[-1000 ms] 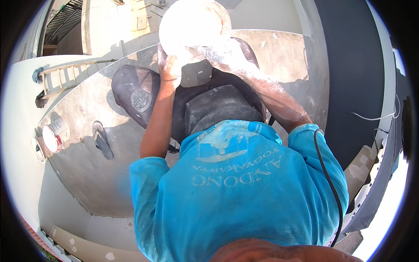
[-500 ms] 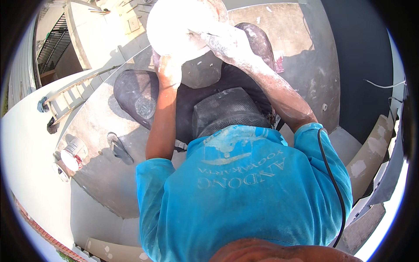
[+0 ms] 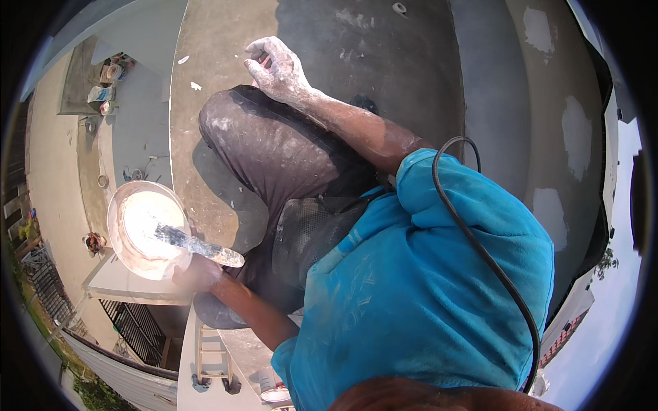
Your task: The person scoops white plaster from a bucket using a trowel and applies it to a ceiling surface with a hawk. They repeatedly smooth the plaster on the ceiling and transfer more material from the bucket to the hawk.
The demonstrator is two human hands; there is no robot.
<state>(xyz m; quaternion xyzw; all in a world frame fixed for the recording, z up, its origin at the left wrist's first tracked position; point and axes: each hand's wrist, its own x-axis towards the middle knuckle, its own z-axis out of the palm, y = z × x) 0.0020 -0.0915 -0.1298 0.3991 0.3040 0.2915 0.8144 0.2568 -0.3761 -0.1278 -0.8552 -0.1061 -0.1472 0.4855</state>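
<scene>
A round white bucket (image 3: 118, 231) with bright white paste in it is at the left, over the ledge's side. My left hand (image 3: 197, 275) is closed at its near rim, fingers partly hidden by the bucket. A putty knife (image 3: 199, 246) lies across that rim, its dark blade toward the paste and its whitened handle over my hand. My right hand (image 3: 279, 75), coated in white dust, is away from the bucket beyond my bent knee (image 3: 253, 130). Its fingers are loosely curled, with a gap to the thumb, and nothing shows in them.
I sit on a grey concrete ledge (image 3: 404, 82) with a straight edge on the left and a lower level beyond. Pails (image 3: 106, 96) stand down there. A ladder (image 3: 214, 353) and another pail (image 3: 274, 385) are near the bottom. A patched wall (image 3: 576, 137) rises at right.
The view has turned to the right. My right hand has left the bucket and moved far off to the right. The bucket stays in my left hand, now at the left, with the putty knife across it.
</scene>
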